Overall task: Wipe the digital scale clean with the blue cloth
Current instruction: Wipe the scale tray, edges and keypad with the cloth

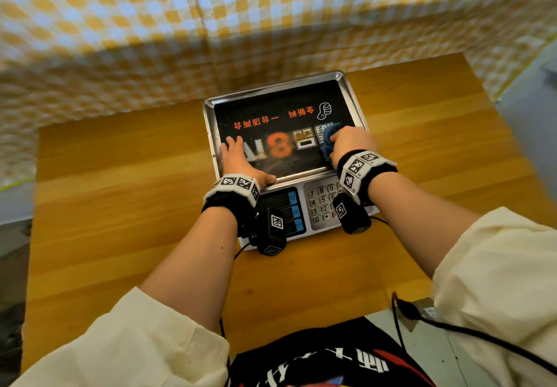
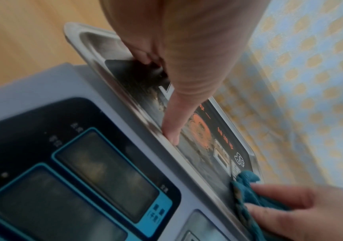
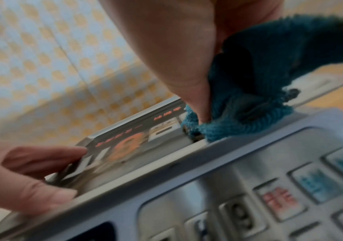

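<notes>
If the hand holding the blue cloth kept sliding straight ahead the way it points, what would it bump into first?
Probably the raised metal rim at the far edge of the scale. The right hand with the blue cloth points across the dark tray surface, which looks free up to there, then the checked cloth beyond.

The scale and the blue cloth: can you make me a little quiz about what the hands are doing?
1. True or false: the right hand holds the blue cloth on the scale's metal tray.
2. Where does the left hand rest? A) on the keypad B) flat on the tray's left side C) on the wooden table
3. Fill in: the big orange number printed on the tray's black sticker is ___.

Key: 1 true; 2 B; 3 eight.
</notes>
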